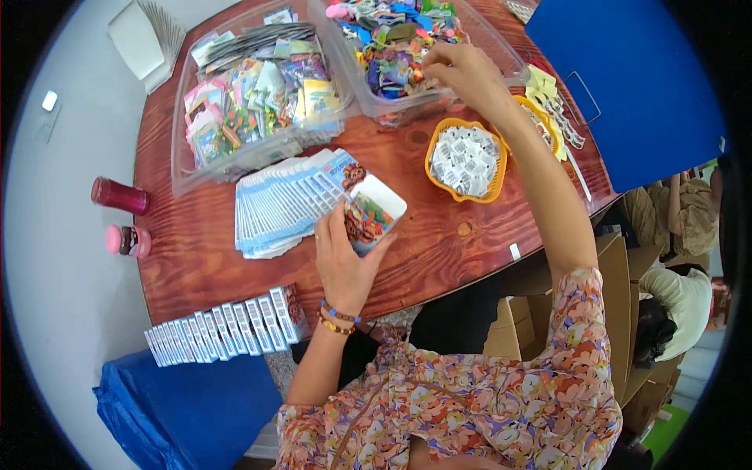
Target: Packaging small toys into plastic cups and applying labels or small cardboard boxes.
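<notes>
My left hand (347, 254) is wrapped round a small open cardboard box (376, 211) with a printed animal picture and a raised white flap. Something green and orange shows at its mouth. Beside it a fan of flat light-blue cartons (286, 200) lies on the table. My right hand (462, 70) is over the near right part of a clear plastic bin (501, 55) heaped with small colourful toys (399, 47). Its fingers are bent together, and what they pinch is too small to make out.
Left of the toys, another clear bin (184, 145) holds cards and packets. A yellow basket (446, 192) of small white packets stands nearby. Filled boxes (227, 329) line the front left edge. A red jar (120, 196) and a blue board (627, 86) flank the wooden table (439, 258).
</notes>
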`<act>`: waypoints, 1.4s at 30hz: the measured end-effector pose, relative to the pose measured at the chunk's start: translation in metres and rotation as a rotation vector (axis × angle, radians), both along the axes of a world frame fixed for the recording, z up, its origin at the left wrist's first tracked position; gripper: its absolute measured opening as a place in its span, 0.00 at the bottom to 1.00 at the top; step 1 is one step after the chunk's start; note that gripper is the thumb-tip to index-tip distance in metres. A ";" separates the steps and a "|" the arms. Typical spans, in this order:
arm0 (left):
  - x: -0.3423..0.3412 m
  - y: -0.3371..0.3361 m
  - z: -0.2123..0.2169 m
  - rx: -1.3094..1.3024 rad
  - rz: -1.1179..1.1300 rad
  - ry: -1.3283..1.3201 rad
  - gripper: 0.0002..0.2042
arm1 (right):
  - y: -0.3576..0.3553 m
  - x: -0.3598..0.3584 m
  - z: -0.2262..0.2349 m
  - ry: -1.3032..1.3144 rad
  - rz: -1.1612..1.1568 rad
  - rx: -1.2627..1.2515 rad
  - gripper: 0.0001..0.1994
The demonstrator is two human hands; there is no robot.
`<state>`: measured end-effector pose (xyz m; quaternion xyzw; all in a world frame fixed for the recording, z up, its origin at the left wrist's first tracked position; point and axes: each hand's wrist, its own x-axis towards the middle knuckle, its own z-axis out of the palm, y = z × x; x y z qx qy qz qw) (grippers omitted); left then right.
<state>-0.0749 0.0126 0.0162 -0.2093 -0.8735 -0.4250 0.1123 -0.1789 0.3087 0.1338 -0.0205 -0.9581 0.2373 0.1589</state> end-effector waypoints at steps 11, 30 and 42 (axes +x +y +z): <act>0.003 0.001 0.006 0.025 -0.064 -0.053 0.41 | 0.044 -0.099 -0.051 -0.430 0.112 0.292 0.10; -0.003 0.011 0.005 0.007 -0.103 -0.087 0.43 | 0.064 -0.087 -0.049 -0.456 0.009 0.255 0.11; -0.015 0.036 0.005 -0.053 -0.028 0.011 0.40 | -0.052 0.069 -0.011 -0.398 0.415 -0.340 0.09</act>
